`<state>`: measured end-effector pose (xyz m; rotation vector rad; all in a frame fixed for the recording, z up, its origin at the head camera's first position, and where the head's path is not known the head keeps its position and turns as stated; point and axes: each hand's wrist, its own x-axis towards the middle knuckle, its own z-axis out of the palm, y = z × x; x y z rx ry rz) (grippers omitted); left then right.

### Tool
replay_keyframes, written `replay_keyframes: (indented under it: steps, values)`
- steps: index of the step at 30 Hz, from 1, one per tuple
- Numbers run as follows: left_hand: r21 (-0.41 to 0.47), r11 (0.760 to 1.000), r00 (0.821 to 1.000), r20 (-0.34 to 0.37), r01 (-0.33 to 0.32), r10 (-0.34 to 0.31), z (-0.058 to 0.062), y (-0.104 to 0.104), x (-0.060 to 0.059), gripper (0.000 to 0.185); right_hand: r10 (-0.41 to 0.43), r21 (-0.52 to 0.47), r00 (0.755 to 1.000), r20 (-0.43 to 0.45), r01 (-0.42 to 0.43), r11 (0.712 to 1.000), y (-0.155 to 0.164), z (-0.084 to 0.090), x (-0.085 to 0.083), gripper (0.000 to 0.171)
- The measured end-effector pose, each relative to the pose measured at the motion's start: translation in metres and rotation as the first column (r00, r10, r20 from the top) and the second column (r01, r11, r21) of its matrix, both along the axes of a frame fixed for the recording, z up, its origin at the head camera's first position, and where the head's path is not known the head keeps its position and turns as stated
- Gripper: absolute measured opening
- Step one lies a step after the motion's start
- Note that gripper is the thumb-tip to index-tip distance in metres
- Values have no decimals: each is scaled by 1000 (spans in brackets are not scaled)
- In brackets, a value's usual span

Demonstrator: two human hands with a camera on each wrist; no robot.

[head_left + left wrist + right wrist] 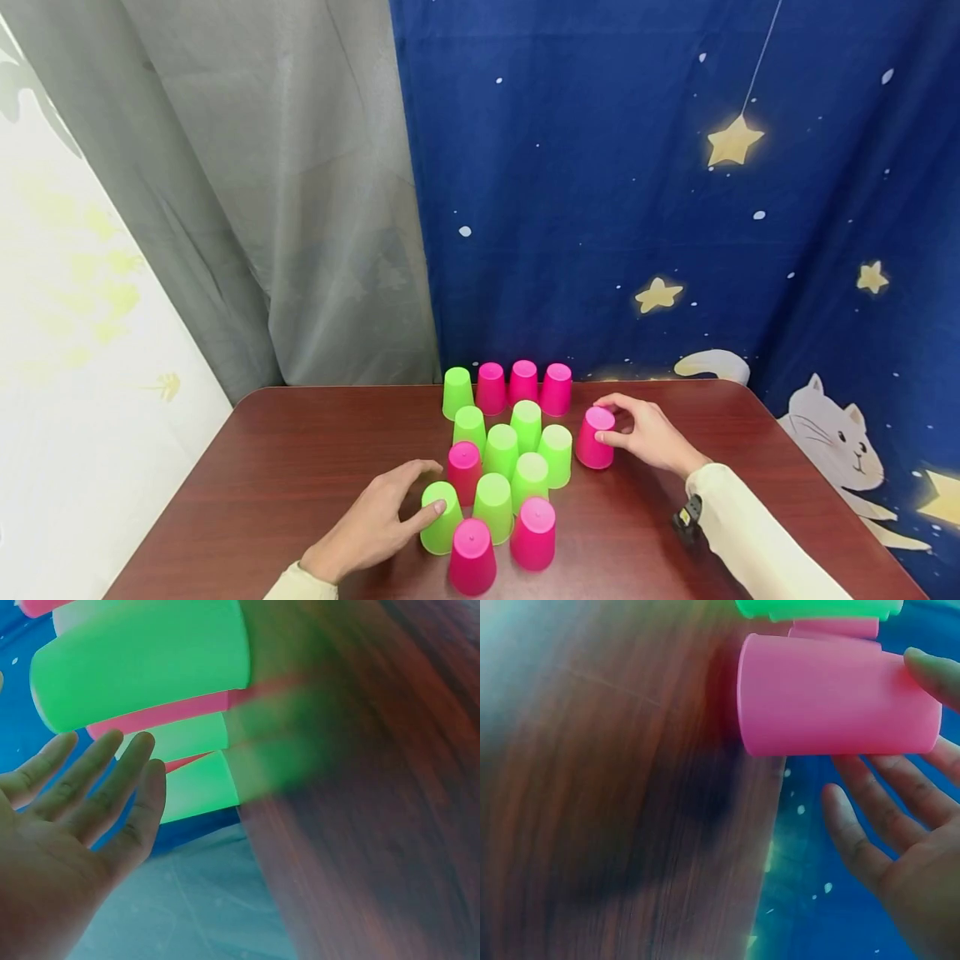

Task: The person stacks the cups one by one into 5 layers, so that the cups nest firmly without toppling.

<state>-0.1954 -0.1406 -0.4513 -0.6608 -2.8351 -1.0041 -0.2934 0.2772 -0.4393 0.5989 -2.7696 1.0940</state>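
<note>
Several upturned green and pink plastic cups stand clustered on a dark wooden table (300,467). My left hand (427,493) lies flat on the table beside them, fingers spread and straight. Its thumb tip touches the front-left green cup (441,527). The left wrist view shows that hand (112,772) with its palm open close to a green cup (150,664). My right hand (611,421) holds a lone pink cup (595,446) standing to the right of the cluster, thumb on its side and fingers curved over its top. In the right wrist view the pink cup (832,694) sits between thumb and fingers (870,825).
A back row has one green cup (457,392) and three pink cups (522,382). Two pink cups (472,556) stand nearest me. A blue star-and-cat backdrop (675,208) and a grey curtain (300,208) hang close behind the table's far edge.
</note>
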Motion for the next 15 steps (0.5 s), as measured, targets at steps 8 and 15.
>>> replay_keyframes:
  steps: [8,15]
  values:
    - [-62,997,996,-76,45,-49,-7,-1,3,51,-106,-12,994,-16,106,994,0,-10,-28,48]
    - [-52,997,989,-130,65,-71,-9,-1,3,43,-206,-1,978,4,206,978,-3,-11,-45,48]
